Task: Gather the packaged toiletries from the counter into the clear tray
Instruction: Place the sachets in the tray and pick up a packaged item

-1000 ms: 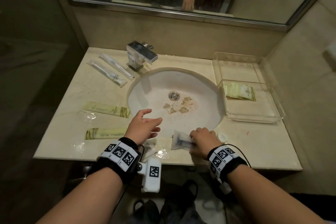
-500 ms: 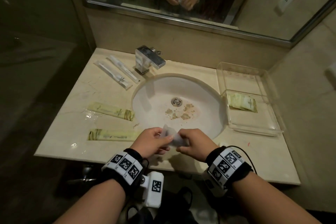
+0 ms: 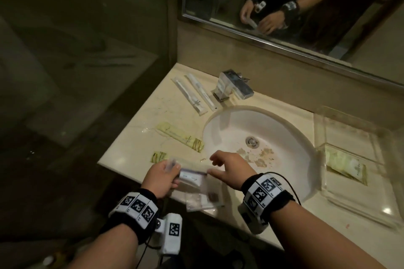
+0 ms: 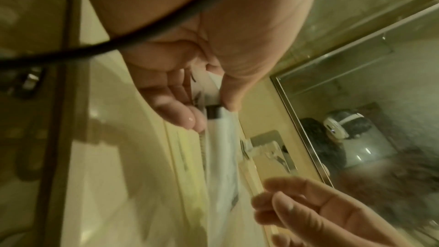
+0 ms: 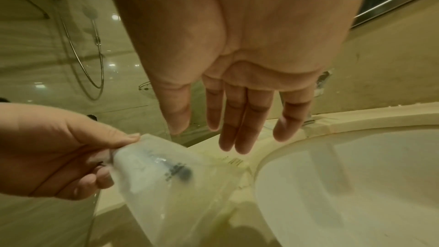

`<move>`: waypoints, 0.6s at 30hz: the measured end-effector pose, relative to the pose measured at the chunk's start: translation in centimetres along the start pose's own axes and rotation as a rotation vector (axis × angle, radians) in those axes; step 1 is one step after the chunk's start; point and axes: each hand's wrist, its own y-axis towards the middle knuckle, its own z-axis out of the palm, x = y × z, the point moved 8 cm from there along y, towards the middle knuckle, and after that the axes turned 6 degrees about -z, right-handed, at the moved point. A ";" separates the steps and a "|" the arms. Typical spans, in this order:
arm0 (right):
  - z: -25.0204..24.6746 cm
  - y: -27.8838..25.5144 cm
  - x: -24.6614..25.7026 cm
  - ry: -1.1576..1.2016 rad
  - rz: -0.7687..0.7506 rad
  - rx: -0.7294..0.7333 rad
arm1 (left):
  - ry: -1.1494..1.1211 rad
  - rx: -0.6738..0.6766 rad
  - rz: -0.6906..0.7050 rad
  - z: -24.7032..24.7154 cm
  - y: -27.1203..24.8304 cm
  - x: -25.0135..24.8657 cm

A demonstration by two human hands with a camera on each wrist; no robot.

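A person's left hand (image 3: 161,178) holds a clear packet (image 3: 192,178) above the front edge of a bathroom counter (image 3: 135,137).

The left thumb and fingers pinch one end of the packet, which has a small white tube inside. The right hand (image 3: 231,169) hovers just beside it, fingers straight and spread, holding nothing. The clear tray (image 3: 358,183) sits right of the sink (image 3: 284,137) with one yellow packet (image 3: 345,165) inside. More packets lie on the counter left of the sink, near the tap (image 3: 234,86).
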 end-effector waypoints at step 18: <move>6.2 3.1 1.0 -0.391 -0.053 0.472 | -0.183 -0.205 -0.054 -9.3 1.5 4.0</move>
